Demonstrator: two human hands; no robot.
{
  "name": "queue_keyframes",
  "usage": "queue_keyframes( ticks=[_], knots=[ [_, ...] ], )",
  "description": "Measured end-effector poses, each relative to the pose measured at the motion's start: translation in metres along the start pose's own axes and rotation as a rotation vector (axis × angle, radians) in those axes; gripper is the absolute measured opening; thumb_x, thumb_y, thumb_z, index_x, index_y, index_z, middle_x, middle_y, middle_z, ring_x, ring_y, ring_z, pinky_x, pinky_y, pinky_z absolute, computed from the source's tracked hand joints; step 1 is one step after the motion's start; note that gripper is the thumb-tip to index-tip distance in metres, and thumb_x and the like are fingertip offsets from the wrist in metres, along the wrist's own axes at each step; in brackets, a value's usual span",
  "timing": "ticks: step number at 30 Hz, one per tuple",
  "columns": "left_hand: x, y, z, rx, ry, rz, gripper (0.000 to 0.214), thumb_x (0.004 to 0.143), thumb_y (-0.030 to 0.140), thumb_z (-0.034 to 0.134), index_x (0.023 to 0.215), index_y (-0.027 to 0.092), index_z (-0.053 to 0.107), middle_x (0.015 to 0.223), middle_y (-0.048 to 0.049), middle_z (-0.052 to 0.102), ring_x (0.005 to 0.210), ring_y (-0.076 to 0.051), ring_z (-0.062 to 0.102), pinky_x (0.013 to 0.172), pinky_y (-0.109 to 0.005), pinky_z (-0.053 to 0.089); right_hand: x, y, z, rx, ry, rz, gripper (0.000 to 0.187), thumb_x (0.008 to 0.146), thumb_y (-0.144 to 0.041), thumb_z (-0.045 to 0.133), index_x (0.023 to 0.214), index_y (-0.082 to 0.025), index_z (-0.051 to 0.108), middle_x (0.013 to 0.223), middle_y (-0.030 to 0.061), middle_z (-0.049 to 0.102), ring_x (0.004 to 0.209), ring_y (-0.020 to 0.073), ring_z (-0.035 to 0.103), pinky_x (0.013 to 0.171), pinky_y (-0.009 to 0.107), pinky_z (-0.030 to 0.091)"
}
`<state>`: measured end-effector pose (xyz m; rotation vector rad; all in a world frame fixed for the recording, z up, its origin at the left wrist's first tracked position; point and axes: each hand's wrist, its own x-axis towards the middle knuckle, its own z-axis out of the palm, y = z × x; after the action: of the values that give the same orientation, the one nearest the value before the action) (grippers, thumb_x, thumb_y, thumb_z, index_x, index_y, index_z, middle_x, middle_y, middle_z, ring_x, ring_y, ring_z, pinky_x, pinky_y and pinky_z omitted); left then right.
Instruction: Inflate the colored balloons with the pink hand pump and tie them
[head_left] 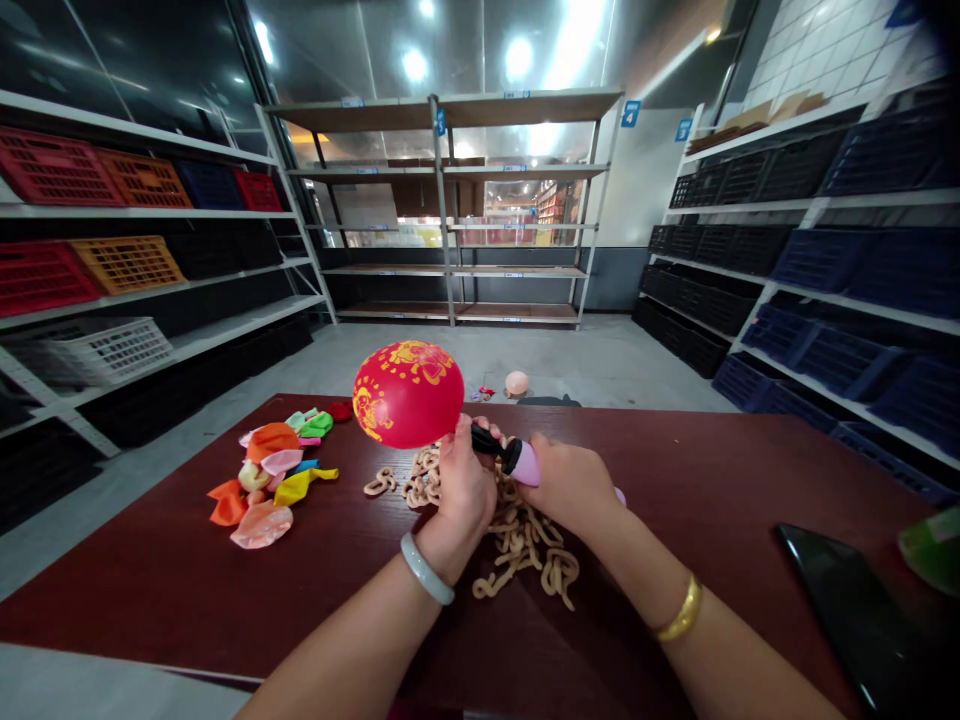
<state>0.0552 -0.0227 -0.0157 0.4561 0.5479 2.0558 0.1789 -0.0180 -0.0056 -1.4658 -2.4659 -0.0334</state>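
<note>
A red balloon [407, 393] with yellow print is inflated and sits on the black nozzle of a pink hand pump [517, 459]. My left hand [465, 490] is closed round the balloon's neck at the nozzle. My right hand [574, 487] is closed round the pump's pink body. Both hands hover above a heap of tan chain-like links [525, 545] on the dark red table [150, 580].
A pile of flat, uninflated balloons [274, 475] in several colours lies at the table's left. A black phone [859, 610] and a green object [934, 548] lie at the right edge. Shelving racks with crates line both sides; a small pink balloon [516, 382] lies on the floor beyond.
</note>
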Motion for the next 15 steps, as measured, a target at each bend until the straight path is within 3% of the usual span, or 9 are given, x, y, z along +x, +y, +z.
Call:
queue_keyframes(
  ticks=[4, 10, 15],
  knots=[
    [0.013, 0.017, -0.001, 0.018, 0.012, 0.052, 0.023, 0.079, 0.030, 0.069, 0.079, 0.018, 0.050, 0.070, 0.0010, 0.053, 0.059, -0.012, 0.054, 0.056, -0.026, 0.044, 0.003, 0.001, 0.001, 0.007, -0.031, 0.010, 0.028, 0.080, -0.043, 0.058, 0.096, -0.022, 0.052, 0.085, 0.0060, 0.069, 0.078, 0.0248, 0.067, 0.061, 0.030, 0.038],
    [0.053, 0.063, -0.017, -0.010, 0.083, 0.187, 0.011, 0.086, 0.022, 0.057, 0.079, 0.018, 0.049, 0.067, 0.0003, 0.051, 0.057, -0.013, 0.053, 0.051, -0.026, 0.041, 0.007, 0.010, -0.002, -0.013, -0.070, -0.024, 0.035, 0.081, -0.053, 0.055, 0.097, -0.022, 0.052, 0.089, 0.0067, 0.069, 0.083, 0.0262, 0.067, 0.065, 0.031, 0.040],
    [0.066, 0.080, -0.025, -0.043, 0.134, 0.204, 0.013, 0.091, 0.024, 0.051, 0.080, 0.018, 0.048, 0.066, 0.0010, 0.049, 0.056, -0.012, 0.052, 0.051, -0.025, 0.039, 0.007, 0.017, -0.006, -0.049, -0.108, -0.010, 0.027, 0.082, -0.044, 0.055, 0.098, -0.022, 0.052, 0.092, 0.0067, 0.069, 0.086, 0.0257, 0.067, 0.068, 0.032, 0.041]
  ],
)
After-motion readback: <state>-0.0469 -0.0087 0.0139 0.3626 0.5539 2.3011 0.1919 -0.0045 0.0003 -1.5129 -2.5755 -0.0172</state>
